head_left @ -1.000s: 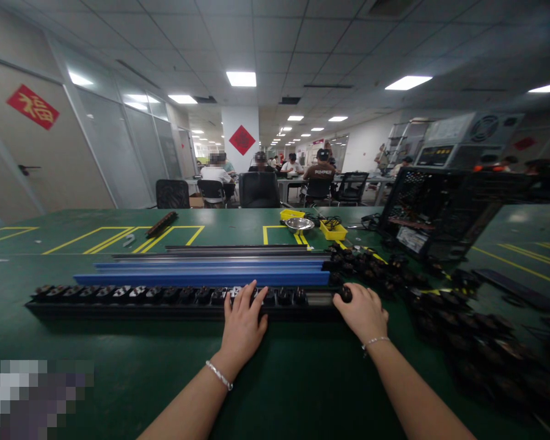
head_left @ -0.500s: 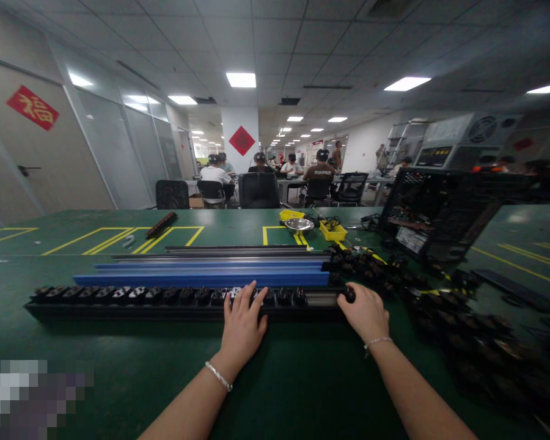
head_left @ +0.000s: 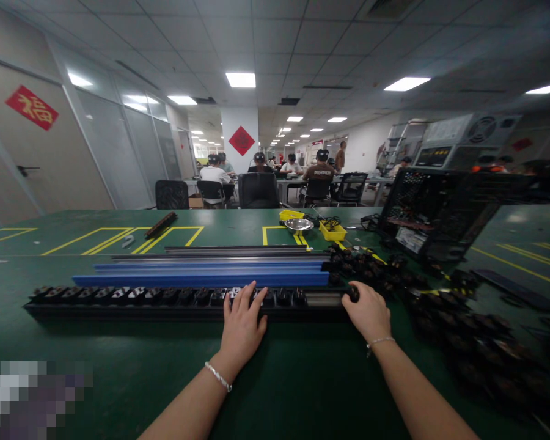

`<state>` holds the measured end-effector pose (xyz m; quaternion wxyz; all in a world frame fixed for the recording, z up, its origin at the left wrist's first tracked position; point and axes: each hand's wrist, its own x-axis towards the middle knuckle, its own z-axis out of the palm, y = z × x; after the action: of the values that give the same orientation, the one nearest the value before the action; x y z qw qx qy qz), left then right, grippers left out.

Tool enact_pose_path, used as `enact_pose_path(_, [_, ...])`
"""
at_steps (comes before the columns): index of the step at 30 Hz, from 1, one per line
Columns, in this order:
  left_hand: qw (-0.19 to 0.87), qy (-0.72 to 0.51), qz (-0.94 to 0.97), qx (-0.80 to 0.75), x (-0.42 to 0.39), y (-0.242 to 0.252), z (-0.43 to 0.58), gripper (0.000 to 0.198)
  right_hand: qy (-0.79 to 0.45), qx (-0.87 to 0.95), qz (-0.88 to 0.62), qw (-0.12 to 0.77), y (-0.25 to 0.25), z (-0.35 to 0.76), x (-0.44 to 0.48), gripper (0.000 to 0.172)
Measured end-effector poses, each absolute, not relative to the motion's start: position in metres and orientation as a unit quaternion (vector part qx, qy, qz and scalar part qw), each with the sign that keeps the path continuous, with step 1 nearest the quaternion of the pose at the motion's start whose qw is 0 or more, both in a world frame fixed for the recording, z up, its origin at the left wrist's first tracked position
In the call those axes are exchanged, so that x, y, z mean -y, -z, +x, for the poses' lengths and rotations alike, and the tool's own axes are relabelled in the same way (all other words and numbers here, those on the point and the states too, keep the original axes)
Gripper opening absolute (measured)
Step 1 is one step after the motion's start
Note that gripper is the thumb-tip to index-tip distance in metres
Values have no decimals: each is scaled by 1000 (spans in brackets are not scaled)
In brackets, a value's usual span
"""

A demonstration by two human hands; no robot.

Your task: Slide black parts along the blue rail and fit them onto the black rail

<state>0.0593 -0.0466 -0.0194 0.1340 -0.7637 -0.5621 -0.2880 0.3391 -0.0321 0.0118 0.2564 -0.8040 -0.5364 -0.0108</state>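
A long black channel rail (head_left: 132, 311) lies crosswise in front of me, with a row of black socket modules (head_left: 169, 295) set along it; a few show white or silvery tops. My left hand (head_left: 244, 321) rests on this row with its fingers spread. At the rail's right end, my right hand (head_left: 369, 310) pinches a small black socket module (head_left: 354, 294), partly hidden by the fingers. Between that module and the row, a bare grey stretch of the rail shows. Blue rails (head_left: 201, 278) lie just behind the black one.
Loose black modules (head_left: 476, 330) are heaped on the right. Beyond them stands an opened computer case (head_left: 440, 214). Farther back are a metal bowl (head_left: 299, 225), a yellow bin (head_left: 333, 232) and a short brown-black strip (head_left: 161, 225). People sit at far tables.
My right hand has shifted slightly to the right along the rail with the module in its fingers. My left hand stays where it was.
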Motion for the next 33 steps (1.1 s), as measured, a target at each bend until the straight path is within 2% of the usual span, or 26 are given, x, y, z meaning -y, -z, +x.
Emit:
enact_pose_path(20, [138, 287, -762, 563, 47, 19, 59, 54, 19, 523, -801, 290, -8, 346, 31, 42])
enact_pose_path(33, [139, 288, -763, 562, 47, 19, 59, 54, 18, 531, -760, 374, 4, 360, 23, 41])
